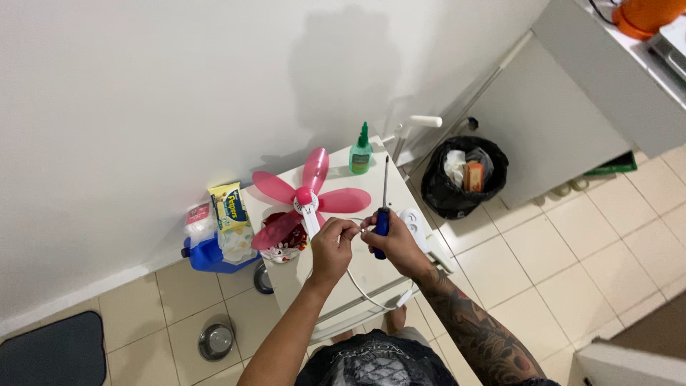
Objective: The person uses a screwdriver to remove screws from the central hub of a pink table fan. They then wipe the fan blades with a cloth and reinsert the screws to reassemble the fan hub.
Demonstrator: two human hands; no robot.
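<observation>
screwdriver: blue-handled screwdriver with a long dark metal shaft [383,207], standing pretty much upright over the small white tabletop [375,275], tip pointing up toward the wall

right hand: right hand [395,241] has its grip wrapped tight around the blue handle; the forearm behind it is tattooed

left hand: left hand [334,243] sits just beside the right one, fingertips pinched together on the end of the thin white cable [361,288]. It's too small to tell what exactly is at the pinch

cable: it loops down from the hands across the tabletop toward the front edge near the person's body

fan: small pink plastic fan with five petal-shaped blades and a white hub [306,199], lying on the tabletop just behind the left hand, one blade hanging over the left edge

bottle: little green squeeze bottle with a pointed green cap [360,155], upright at the back corner of the tabletop, close to the wall

power strip: white socket strip [414,223] on the right side of the tabletop, partly hidden by the right hand

floor, left: blue plastic jug [207,255] with yellow and white packets stacked on it, plus a round steel bowl [216,340] on the beige tiles

floor, right: black-bagged trash bin [462,176] full of rubbish, well apart from the hands, next to a white cabinet
</observation>
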